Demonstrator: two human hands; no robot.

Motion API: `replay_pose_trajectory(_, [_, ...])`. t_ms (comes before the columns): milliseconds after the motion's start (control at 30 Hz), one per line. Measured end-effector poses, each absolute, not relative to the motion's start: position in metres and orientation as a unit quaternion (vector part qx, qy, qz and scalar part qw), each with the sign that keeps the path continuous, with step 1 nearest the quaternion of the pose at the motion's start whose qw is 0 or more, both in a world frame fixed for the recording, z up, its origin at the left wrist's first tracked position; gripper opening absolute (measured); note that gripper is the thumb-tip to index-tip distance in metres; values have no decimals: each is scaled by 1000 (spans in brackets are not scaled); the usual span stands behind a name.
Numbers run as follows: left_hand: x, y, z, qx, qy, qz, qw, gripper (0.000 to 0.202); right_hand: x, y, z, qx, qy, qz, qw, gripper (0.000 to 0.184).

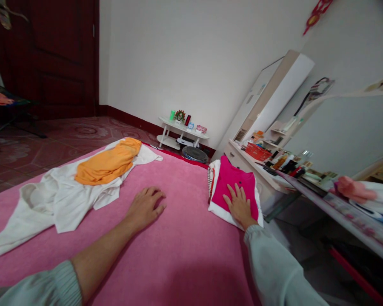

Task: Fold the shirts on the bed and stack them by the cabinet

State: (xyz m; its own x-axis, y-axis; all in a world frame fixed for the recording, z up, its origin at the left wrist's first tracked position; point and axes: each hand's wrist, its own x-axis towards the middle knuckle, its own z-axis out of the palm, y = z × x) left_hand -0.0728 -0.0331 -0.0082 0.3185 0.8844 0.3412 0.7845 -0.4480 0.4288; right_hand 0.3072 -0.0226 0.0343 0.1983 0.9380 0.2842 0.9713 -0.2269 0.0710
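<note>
My right hand (239, 203) lies flat with spread fingers on a folded bright pink shirt (225, 180). That shirt tops a stack of folded clothes; a white garment (220, 211) and a striped one (210, 180) show at its edges. On the pink bed cover (181, 246), my left hand (146, 207) rests palm down, fingers loosely apart, holding nothing. To its left a crumpled white garment (64, 199) is spread over the cover, with a bunched orange garment (110, 163) on top of it.
Right of the bed stands a dressing table (268, 176) bearing a red basket (258, 151) and several bottles. Beyond the bed's far edge are a small white shelf (181, 127) and a round dark object (194, 154). A dark red door (60, 55) is at left.
</note>
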Motion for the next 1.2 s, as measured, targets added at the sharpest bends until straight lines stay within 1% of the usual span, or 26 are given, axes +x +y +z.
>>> replay_pose_trajectory(100, [-74, -34, -9, 806, 517, 273, 87, 33, 298, -28, 44, -788, -607, -89, 47, 54])
replay_pose_trajectory(167, [-74, -36, -8, 807, 517, 274, 83, 33, 281, -37, 47, -804, -587, -83, 51, 52])
replay_pose_trajectory(300, [-72, -43, -4, 808, 524, 264, 62, 34, 218, -68, 30, -787, -602, -96, 92, 54])
replay_pose_trajectory(367, [-69, -48, -4, 803, 541, 247, 45, 36, 182, -88, 15, -755, -643, -70, 109, 54])
replay_pose_trajectory(500, [-65, -66, -10, 795, 567, 213, 26, 45, 124, -119, -5, -700, -700, -2, 143, 43])
replay_pose_trajectory(567, [-65, -78, -14, 794, 572, 203, 27, 51, 109, -128, -9, -688, -707, 10, 163, 43])
replay_pose_trajectory(700, [-70, -103, -17, 794, 571, 200, 57, 57, 100, -133, -12, -680, -705, -8, 203, 42])
replay_pose_trajectory(833, [-77, -118, -13, 788, 569, 225, 71, 56, 110, -129, -20, -642, -717, 2, 271, 41])
replay_pose_trajectory(933, [-82, -120, -10, 785, 562, 251, 65, 53, 119, -124, -27, -593, -723, 47, 352, 40])
replay_pose_trajectory(1033, [-84, -116, -9, 775, 561, 285, 58, 44, 126, -120, -32, -554, -710, 101, 424, 39])
replay_pose_trajectory(1100, [-85, -110, -8, 752, 578, 312, 50, 39, 129, -117, -34, -540, -700, 125, 450, 37])
replay_pose_trajectory(1200, [-93, -99, -5, 697, 618, 361, 25, 42, 131, -114, -36, -538, -689, 144, 464, 38])
